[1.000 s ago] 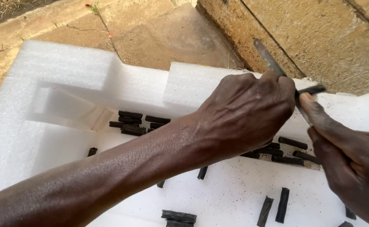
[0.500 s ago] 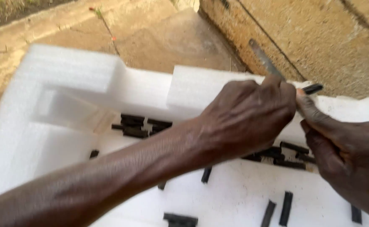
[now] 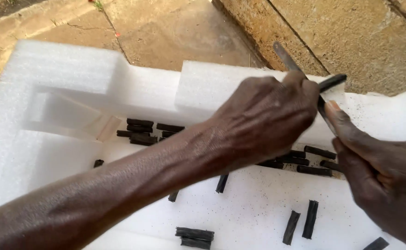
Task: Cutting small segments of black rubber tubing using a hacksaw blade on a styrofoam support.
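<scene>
- Being pinched at the fingertips of the left hand (image 3: 263, 120): a thin black stick (image 3: 331, 82), held up over the white foam tray (image 3: 73, 83), seemingly so cut pieces drop inside.
- Being pressed against that stick: a slim metal blade (image 3: 284, 55), gripped by the right hand (image 3: 379, 176), thumb braced alongside, likely for control.
- Lying scattered below on the foam: short black stick pieces (image 3: 305, 222).

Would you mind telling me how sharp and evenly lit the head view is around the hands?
In the head view, light is soft and even, with no glare on the white foam tray; the left hand and right hand look slightly motion-blurred, as does the knife blade; the black sticks stay fairly crisp.
</scene>
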